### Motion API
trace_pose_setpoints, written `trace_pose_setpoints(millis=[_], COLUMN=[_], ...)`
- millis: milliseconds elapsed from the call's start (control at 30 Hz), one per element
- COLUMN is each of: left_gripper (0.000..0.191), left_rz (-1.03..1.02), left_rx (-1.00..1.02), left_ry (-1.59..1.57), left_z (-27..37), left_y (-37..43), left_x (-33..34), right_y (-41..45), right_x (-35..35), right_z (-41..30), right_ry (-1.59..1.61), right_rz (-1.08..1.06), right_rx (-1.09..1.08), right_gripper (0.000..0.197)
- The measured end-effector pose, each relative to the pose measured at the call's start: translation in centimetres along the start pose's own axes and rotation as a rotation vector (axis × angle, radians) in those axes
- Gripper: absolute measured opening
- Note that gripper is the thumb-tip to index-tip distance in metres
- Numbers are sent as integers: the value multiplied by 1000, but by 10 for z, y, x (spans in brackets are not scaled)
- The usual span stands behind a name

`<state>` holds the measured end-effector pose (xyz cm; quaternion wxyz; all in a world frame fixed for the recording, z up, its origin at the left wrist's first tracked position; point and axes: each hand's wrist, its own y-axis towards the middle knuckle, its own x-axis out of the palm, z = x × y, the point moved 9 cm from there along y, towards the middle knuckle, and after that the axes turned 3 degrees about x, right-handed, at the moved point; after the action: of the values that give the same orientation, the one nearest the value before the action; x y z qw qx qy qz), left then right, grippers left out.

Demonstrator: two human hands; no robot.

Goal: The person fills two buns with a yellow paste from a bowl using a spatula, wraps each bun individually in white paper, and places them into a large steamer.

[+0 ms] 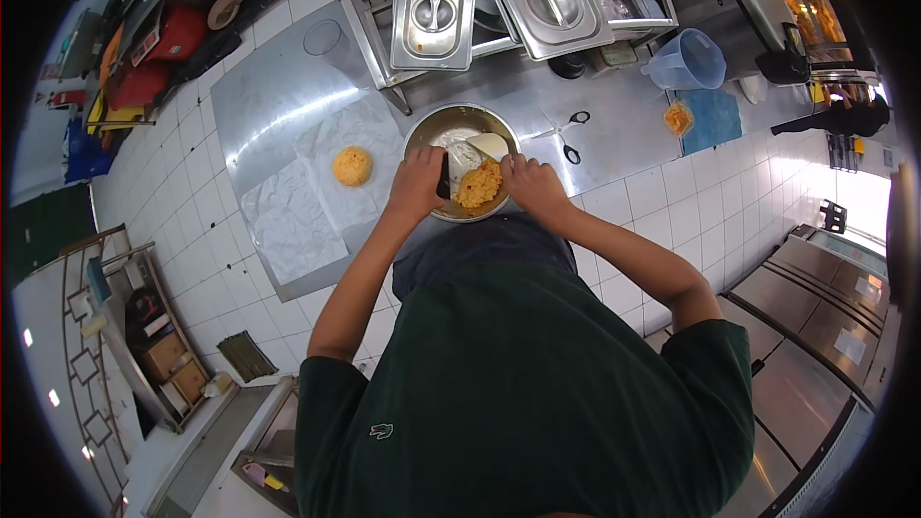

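A round steel mixing bowl [432, 131] sits in front of me at the table's edge. Inside it lies a clump of orange-yellow rice [478, 185], along with a cream-coloured scoop or scraper [491, 144]. My left hand [419, 183] is at the bowl's left side, closed around a small black object [444, 176] whose kind I cannot make out. At the right rim, my right hand [536, 185] has its fingers curled at the bowl's edge beside the rice; its fingertips are partly hidden. Left of the bowl, a rounded mound of similar rice [352, 166] rests on white paper [316, 137].
Black-handled scissors [560, 133] lie open right of the bowl. Steel lidded pans [433, 50] stand on a rack behind. Farther right are a clear plastic jug [691, 61], a blue cloth [709, 122], a small orange food packet [678, 118] and a large Miyako cooker [734, 14].
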<state>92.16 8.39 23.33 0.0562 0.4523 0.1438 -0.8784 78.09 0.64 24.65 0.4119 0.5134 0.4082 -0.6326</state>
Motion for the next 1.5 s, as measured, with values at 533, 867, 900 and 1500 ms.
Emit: trace_pose_setpoints(millis=[533,867,900,1500], left_gripper=[81,79,79,75], left_rz=[-372,-504,-514,-266], left_rx=[81,40,48,20], left_ry=[175,238,244,-150], left_z=[2,26,25,-11], left_y=[18,19,19,5], left_x=[77,77,77,72], right_y=[-22,-29,-30,-10], right_x=[-2,-10,-4,-37], right_z=[-19,0,-5,-60], right_ry=[184,521,562,701], right_rz=[-210,-426,-480,-403], right_rx=[-42,167,199,75], right_gripper=[16,21,20,18])
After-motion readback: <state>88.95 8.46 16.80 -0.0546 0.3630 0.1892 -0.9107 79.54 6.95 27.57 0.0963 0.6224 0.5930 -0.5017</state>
